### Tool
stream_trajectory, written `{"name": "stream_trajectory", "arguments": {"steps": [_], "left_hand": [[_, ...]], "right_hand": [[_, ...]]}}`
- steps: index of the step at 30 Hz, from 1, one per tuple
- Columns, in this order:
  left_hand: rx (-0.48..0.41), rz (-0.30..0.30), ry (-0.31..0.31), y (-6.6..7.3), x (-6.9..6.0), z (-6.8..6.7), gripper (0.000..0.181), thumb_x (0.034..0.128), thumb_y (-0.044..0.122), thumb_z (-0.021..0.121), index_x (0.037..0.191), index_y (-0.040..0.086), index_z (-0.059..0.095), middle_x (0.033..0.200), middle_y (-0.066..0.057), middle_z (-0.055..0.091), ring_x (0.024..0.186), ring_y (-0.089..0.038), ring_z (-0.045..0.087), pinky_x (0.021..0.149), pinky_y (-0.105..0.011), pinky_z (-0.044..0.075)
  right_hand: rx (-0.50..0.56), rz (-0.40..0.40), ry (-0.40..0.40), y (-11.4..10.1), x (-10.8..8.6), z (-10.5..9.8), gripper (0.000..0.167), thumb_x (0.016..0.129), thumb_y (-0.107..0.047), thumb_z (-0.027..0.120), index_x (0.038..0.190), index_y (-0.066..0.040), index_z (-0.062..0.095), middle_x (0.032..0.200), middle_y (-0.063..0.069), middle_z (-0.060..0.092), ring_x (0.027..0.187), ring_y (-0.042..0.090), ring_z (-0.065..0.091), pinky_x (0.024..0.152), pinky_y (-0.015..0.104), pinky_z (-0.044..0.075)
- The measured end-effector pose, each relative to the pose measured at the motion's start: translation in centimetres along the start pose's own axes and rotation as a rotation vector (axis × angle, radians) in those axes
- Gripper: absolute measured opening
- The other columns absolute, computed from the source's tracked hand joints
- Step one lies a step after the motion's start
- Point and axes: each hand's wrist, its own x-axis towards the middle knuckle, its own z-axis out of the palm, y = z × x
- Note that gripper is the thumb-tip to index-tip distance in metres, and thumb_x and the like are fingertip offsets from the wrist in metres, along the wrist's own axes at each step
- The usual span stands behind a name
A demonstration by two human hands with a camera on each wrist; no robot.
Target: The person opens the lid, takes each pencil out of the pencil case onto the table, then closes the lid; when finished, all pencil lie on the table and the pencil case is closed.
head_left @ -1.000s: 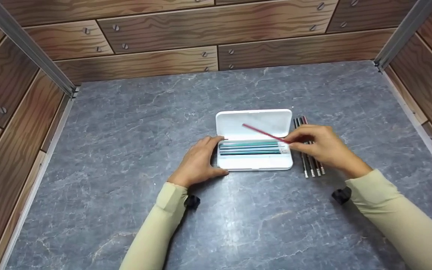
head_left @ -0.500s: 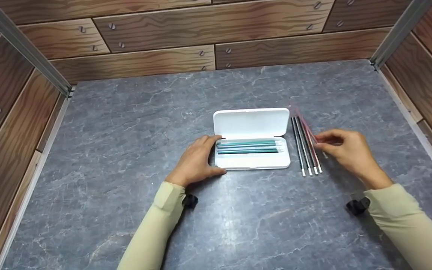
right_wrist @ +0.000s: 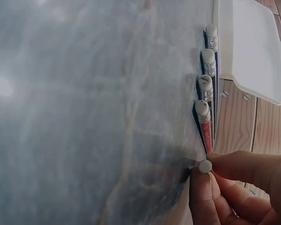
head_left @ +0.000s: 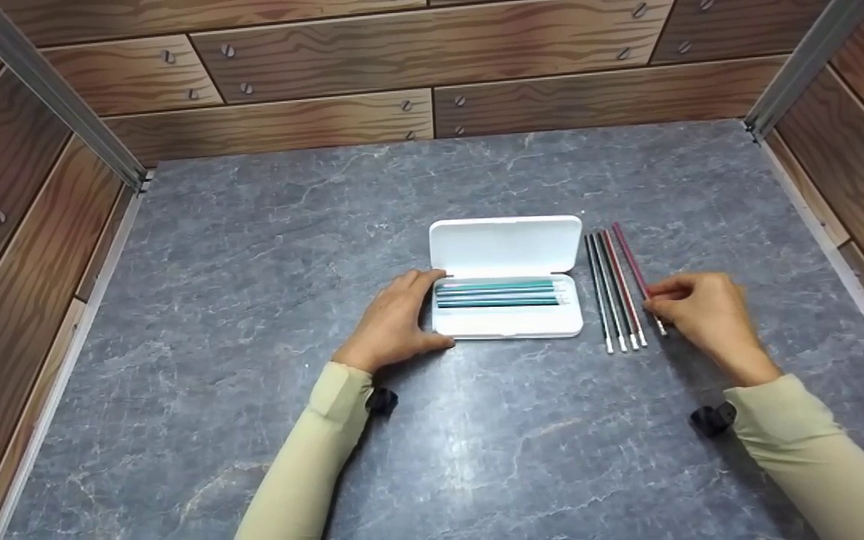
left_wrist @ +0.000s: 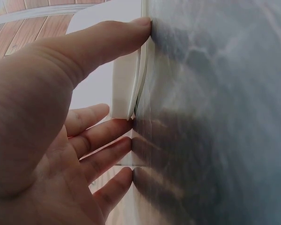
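A white pencil case [head_left: 508, 325] lies with its lid raised, several teal pencils [head_left: 498, 293] inside along the back, erasers to the right. My left hand [head_left: 396, 322] holds the case's left end, thumb against the front edge [left_wrist: 143, 35] and fingers at the back corner. On the right, my right hand [head_left: 706, 311] pinches a magenta pencil [head_left: 629, 259] near its eraser end, between thumb and forefinger. The pencil's eraser [right_wrist: 205, 166] pokes out between them. Several pencils, dark ones [head_left: 603, 300] and a red one [head_left: 618, 277], lie side by side between case and right hand.
All this lies on a grey marbled tabletop [head_left: 289, 247]. Wood-patterned panels [head_left: 312, 67] wall off the back and sides, with metal posts [head_left: 807, 67] at the far corners. A black wrist device [head_left: 713, 418] sits below the right cuff.
My right hand has moved right from above the case, bringing the magenta pencil down beside the row of pencils. My left hand has stayed at the case.
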Motion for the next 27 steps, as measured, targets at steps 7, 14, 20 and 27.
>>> {"name": "stream_trajectory", "arguments": {"steps": [7, 14, 20, 27], "left_hand": [[0.001, -0.002, -0.005, 0.06, 0.10, 0.01, 0.105, 0.0817, 0.037, 0.101, 0.168, 0.011, 0.047, 0.154, -0.014, 0.062, 0.150, -0.035, 0.056, 0.129, -0.056, 0.044], [-0.001, 0.000, -0.003, -0.01, 0.09, 0.02, 0.105, 0.0822, 0.038, 0.101, 0.168, 0.010, 0.047, 0.153, -0.014, 0.063, 0.148, -0.035, 0.057, 0.128, -0.056, 0.045], [-0.004, 0.004, -0.002, 0.00, 0.09, 0.05, 0.103, 0.0822, 0.037, 0.101, 0.167, 0.011, 0.048, 0.151, -0.014, 0.064, 0.148, -0.035, 0.057, 0.127, -0.057, 0.046], [-0.001, 0.000, -0.004, 0.10, 0.06, 0.04, 0.104, 0.0818, 0.037, 0.101, 0.167, 0.011, 0.048, 0.152, -0.014, 0.063, 0.148, -0.035, 0.057, 0.127, -0.057, 0.046]], "right_hand": [[0.058, 0.037, -0.066, -0.19, -0.04, 0.27, 0.027, 0.097, -0.015, 0.084, 0.114, 0.006, 0.084, 0.091, 0.013, 0.086, 0.066, -0.004, 0.069, 0.058, 0.015, 0.055], [0.097, 0.056, -0.110, -0.37, -0.05, 0.23, 0.029, 0.100, -0.016, 0.082, 0.117, 0.007, 0.083, 0.096, 0.016, 0.086, 0.069, -0.005, 0.072, 0.062, 0.015, 0.060], [0.137, 0.064, -0.136, -0.29, -0.02, 0.16, 0.032, 0.101, -0.013, 0.081, 0.122, 0.011, 0.080, 0.104, 0.023, 0.085, 0.070, -0.004, 0.074, 0.065, 0.019, 0.064], [0.111, 0.054, -0.090, -0.36, 0.22, -0.04, 0.031, 0.102, -0.016, 0.080, 0.121, 0.008, 0.081, 0.105, 0.023, 0.085, 0.070, -0.002, 0.074, 0.063, 0.017, 0.061]]}}
